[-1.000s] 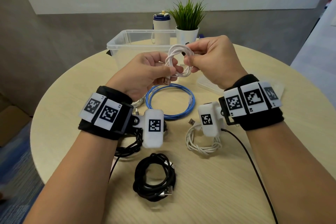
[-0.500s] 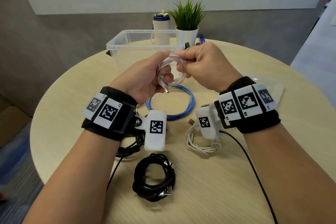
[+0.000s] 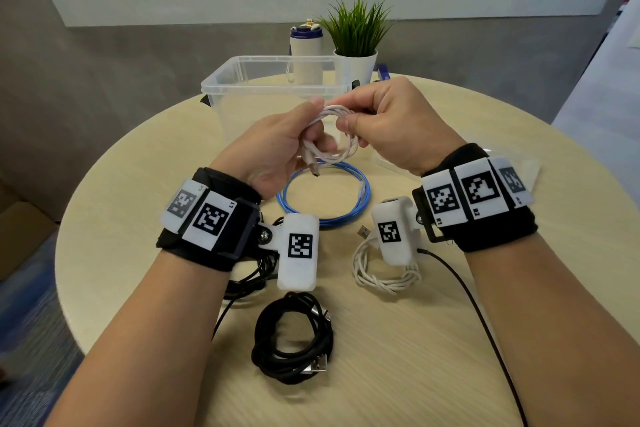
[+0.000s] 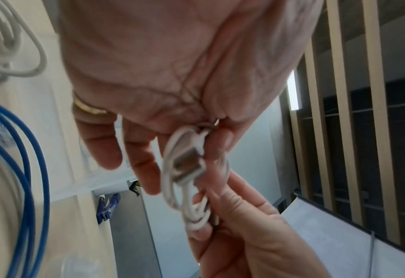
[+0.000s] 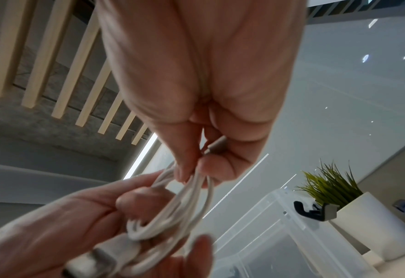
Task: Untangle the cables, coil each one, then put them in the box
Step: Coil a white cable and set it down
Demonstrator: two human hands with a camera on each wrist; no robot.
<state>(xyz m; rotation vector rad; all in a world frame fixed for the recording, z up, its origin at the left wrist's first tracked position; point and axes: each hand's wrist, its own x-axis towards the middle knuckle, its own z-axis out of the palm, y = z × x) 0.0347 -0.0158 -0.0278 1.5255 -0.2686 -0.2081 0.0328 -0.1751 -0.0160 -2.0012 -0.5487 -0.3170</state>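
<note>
Both hands hold a small coil of white cable (image 3: 329, 135) in the air in front of the clear plastic box (image 3: 263, 90). My left hand (image 3: 277, 149) grips the coil's lower left side, thumb on top, and its USB plug (image 3: 313, 170) sticks out below. My right hand (image 3: 381, 121) pinches the coil's upper right strands (image 5: 196, 180). On the table lie a blue cable coil (image 3: 325, 198), a white cable coil (image 3: 381, 274), a black cable coil (image 3: 294, 340) and another black bundle (image 3: 249, 274) under my left wrist.
A round wooden table (image 3: 519, 288) carries everything. Behind the box stand a potted plant (image 3: 356, 35) and a white bottle (image 3: 306, 48). The box lid (image 3: 526, 166) lies at the right. A thin black wire (image 3: 485, 322) runs from my right wrist.
The white coil has tipped from upright to nearly flat and sunk slightly. My right hand has shifted left over the coil's top, and my left hand has closed around its side.
</note>
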